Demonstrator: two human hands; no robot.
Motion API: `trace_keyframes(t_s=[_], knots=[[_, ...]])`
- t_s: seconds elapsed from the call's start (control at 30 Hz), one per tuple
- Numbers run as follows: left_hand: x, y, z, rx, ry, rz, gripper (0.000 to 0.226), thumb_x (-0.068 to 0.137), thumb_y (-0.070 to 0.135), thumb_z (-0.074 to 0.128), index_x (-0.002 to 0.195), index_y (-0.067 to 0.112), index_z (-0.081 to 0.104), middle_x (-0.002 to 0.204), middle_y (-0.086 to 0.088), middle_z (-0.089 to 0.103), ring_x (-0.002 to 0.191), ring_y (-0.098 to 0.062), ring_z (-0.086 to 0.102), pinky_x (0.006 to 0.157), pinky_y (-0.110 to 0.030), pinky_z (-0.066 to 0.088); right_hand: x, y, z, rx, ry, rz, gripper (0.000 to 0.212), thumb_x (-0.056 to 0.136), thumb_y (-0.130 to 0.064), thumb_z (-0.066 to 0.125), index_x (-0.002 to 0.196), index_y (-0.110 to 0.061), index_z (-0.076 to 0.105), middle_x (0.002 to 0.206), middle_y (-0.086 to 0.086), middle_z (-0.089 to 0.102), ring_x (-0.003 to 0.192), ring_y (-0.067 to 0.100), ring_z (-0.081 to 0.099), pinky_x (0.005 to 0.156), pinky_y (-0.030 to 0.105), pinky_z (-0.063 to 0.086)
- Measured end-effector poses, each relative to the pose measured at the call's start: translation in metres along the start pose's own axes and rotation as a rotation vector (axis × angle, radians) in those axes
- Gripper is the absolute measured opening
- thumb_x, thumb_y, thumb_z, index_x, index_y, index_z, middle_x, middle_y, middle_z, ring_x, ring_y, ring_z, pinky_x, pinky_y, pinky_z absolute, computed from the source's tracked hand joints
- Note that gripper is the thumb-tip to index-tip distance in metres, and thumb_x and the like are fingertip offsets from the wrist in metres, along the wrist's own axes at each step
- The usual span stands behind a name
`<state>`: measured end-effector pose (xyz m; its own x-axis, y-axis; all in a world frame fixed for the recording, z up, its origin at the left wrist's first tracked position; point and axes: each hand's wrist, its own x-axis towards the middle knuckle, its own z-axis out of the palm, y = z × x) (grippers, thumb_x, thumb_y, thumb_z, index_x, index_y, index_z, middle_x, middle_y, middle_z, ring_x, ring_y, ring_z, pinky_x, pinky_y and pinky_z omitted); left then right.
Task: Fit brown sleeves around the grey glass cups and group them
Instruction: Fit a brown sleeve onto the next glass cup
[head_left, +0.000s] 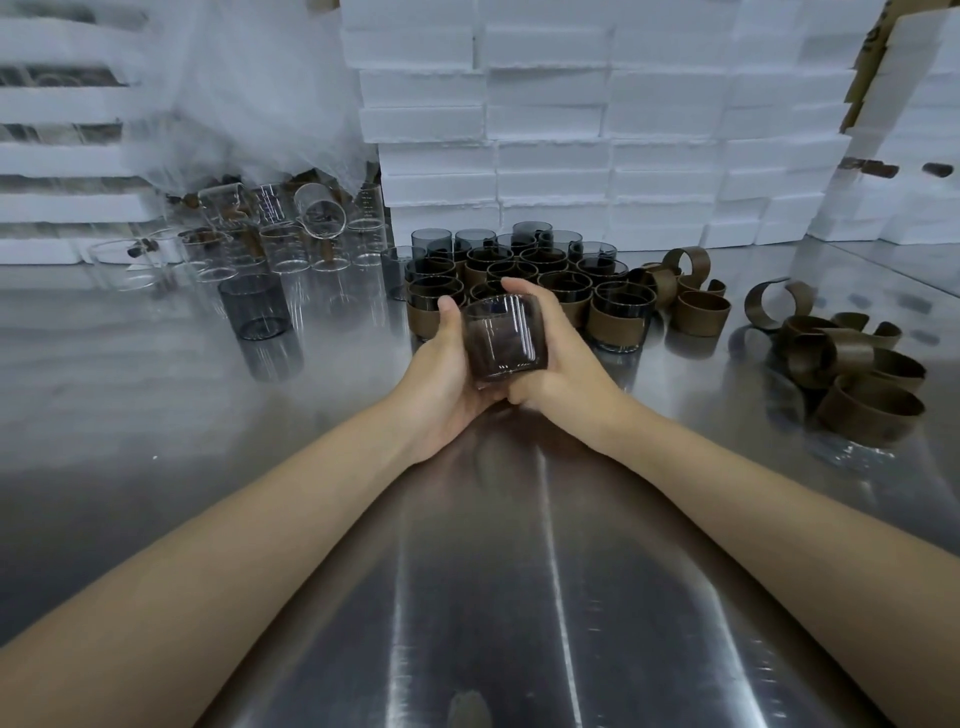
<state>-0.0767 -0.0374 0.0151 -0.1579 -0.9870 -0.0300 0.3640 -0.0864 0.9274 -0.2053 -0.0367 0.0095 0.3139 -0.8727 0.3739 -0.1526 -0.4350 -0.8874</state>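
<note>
Both hands hold one grey glass cup above the steel table, its mouth tilted toward me, with a brown sleeve showing around its far side. My left hand cups its left side and base. My right hand wraps its right side, fingers curled over the far rim. Just behind stands a cluster of grey cups with brown sleeves, and bare grey cups at its back. A lone bare grey cup stands to the left. Loose brown sleeves lie in a heap at the right.
Clear glass cups crowd the back left under a plastic sheet. Stacked white foam boxes form a wall behind the table. More sleeves lie beside the cluster. The steel table reflects light near me.
</note>
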Motion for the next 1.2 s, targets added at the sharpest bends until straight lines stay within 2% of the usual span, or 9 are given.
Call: trace_keyframes(t_s=[0.17,0.3,0.4,0.53,0.7,0.83,0.9,1.1,1.2], knots=[[0.000,-0.003,0.003,0.123,-0.105,0.023,0.064,0.099,0.057,0.020,0.136,0.015,0.052,0.127,-0.012,0.065,0.116,-0.025,0.063,0.098,-0.038,0.051,0.007,0.004,-0.006,-0.017,0.107,0.104,0.079,0.059,0.021,0.050,0.130,-0.012,0.049,0.094,0.000,0.062,0.091,0.020,0.059,0.072,0.035,0.049],[-0.002,-0.010,0.003,0.254,-0.225,0.135,0.036,0.096,0.043,0.051,0.121,0.019,0.059,0.115,-0.008,0.068,0.107,-0.020,0.064,0.100,-0.038,0.051,0.004,0.005,-0.009,-0.281,0.249,0.005,0.039,0.072,0.011,0.047,0.097,-0.009,0.068,0.080,0.006,0.071,0.080,0.024,0.067,0.077,0.045,0.056],[-0.002,-0.011,0.003,0.290,-0.168,0.171,0.053,0.089,0.051,0.056,0.122,0.010,0.057,0.118,-0.020,0.065,0.110,-0.030,0.063,0.104,-0.048,0.047,0.004,0.008,-0.014,-0.354,0.307,0.003,0.031,0.072,0.010,0.047,0.076,-0.008,0.072,0.067,0.009,0.070,0.069,0.027,0.068,0.070,0.047,0.057],[0.000,-0.011,0.002,0.280,0.141,0.272,0.066,0.076,0.054,0.070,0.121,0.009,0.053,0.119,-0.014,0.065,0.111,-0.027,0.064,0.102,-0.049,0.048,0.004,0.001,-0.009,-0.129,0.333,-0.021,0.044,0.081,0.004,0.041,0.097,-0.016,0.076,0.088,0.001,0.075,0.088,0.015,0.071,0.087,0.042,0.056],[0.000,-0.013,-0.004,0.599,0.269,0.384,0.043,0.076,0.044,0.078,0.104,0.023,0.054,0.112,-0.002,0.062,0.088,0.003,0.061,0.074,-0.010,0.048,0.003,-0.002,0.014,0.069,0.257,0.073,0.055,0.087,-0.046,0.034,0.138,-0.028,0.048,0.138,-0.005,0.054,0.130,0.008,0.047,0.113,0.034,0.034],[-0.007,-0.014,0.003,0.749,0.049,0.458,0.038,0.072,0.046,0.077,0.104,0.032,0.060,0.108,0.005,0.067,0.095,0.000,0.064,0.082,-0.019,0.050,0.000,-0.013,0.009,0.141,0.434,0.055,0.038,0.096,-0.045,0.030,0.110,-0.031,0.062,0.109,-0.001,0.069,0.104,0.013,0.064,0.095,0.034,0.051],[-0.010,-0.015,0.004,0.773,-0.070,0.517,0.048,0.070,0.050,0.075,0.114,0.034,0.063,0.112,0.009,0.068,0.104,0.000,0.063,0.091,-0.021,0.051,0.002,-0.018,0.000,0.259,0.468,0.152,0.049,0.103,-0.041,0.026,0.096,-0.023,0.070,0.094,0.005,0.075,0.092,0.023,0.070,0.085,0.039,0.055],[-0.010,-0.012,0.006,0.493,-0.018,0.465,0.040,0.061,0.056,0.069,0.093,0.031,0.066,0.089,0.013,0.071,0.088,-0.004,0.067,0.082,-0.023,0.054,0.006,-0.018,-0.005,0.509,0.158,0.220,0.060,0.104,-0.046,0.020,0.106,-0.010,0.067,0.111,0.019,0.070,0.101,0.034,0.065,0.092,0.044,0.051],[-0.008,-0.008,0.006,0.267,0.031,0.397,0.021,0.081,0.037,0.071,0.092,0.020,0.067,0.081,0.005,0.074,0.078,-0.009,0.070,0.067,-0.022,0.056,0.009,-0.013,0.000,0.471,0.104,0.221,0.054,0.103,-0.048,0.020,0.108,-0.019,0.066,0.105,0.011,0.071,0.103,0.028,0.062,0.093,0.043,0.048]])
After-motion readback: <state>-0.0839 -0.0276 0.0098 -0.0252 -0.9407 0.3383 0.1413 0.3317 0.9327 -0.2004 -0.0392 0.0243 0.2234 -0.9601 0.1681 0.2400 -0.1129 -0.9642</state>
